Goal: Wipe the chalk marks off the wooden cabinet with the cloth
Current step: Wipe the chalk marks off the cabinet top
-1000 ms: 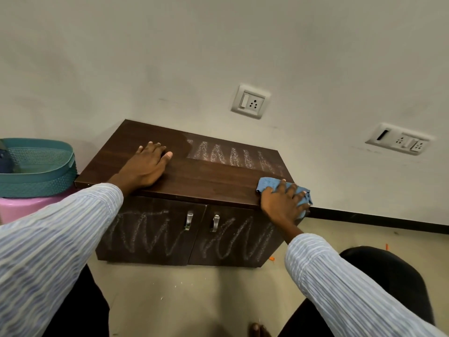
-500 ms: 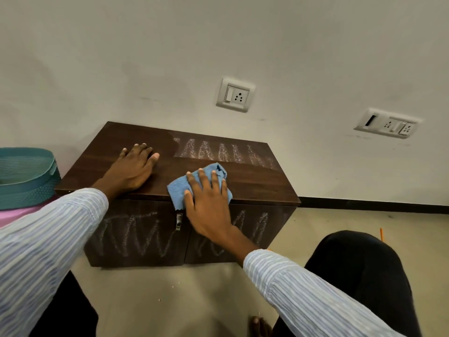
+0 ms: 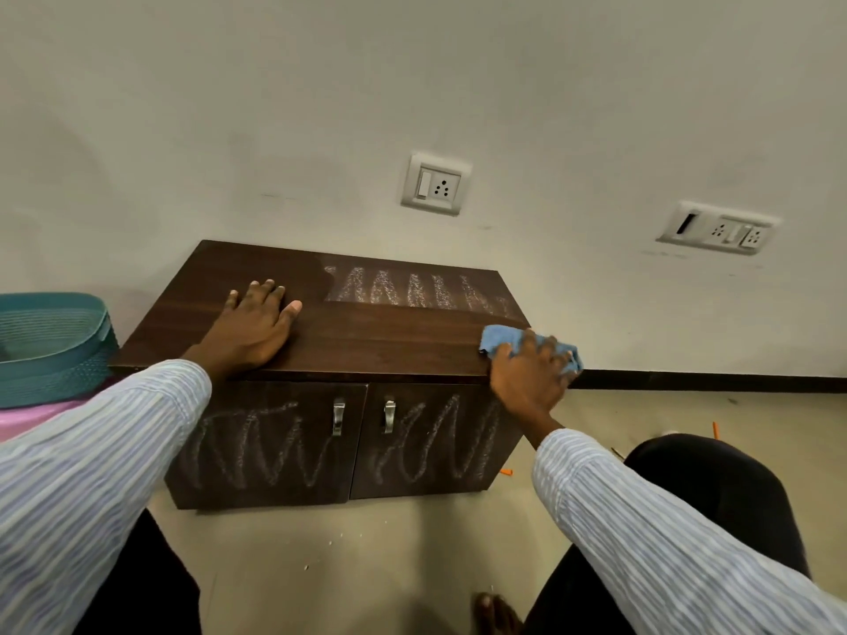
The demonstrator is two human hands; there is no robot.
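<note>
since the earlier frame the right hand [image 3: 527,375] has swept the crumpled blue cloth [image 3: 499,341] from the middle of the front edge to the front right corner of the dark brown wooden cabinet [image 3: 389,341], where its fingers press the cloth flat against the top, probably ending one stroke. the left hand [image 3: 254,323] lies released, fingers spread flat on the wiped left part of the top, likely to brace the body. i count three patches of white chalk marks [image 3: 412,291]: one at the back right of the top, one on each of two doors, each with one metal handle [image 3: 338,417].
</note>
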